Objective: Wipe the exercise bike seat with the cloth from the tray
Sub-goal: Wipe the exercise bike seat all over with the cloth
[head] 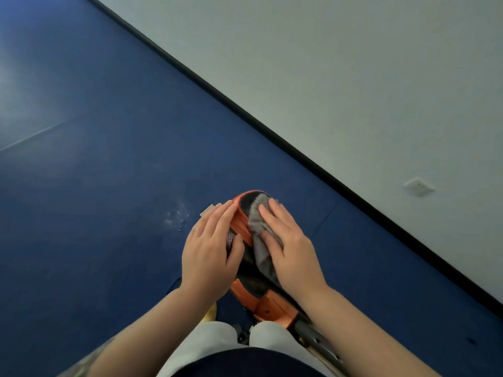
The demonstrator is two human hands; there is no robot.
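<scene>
Seat of exercise bike, orange w/ black top, under both hands, above blue floor.

R hand flat, fingers spread, pressing grey cloth onto seat top; cloth bunched beneath palm, trailing back toward person. L hand open, palm down on seat's left side, gripping nothing, just beside cloth. Wall socket well apart at right.
</scene>
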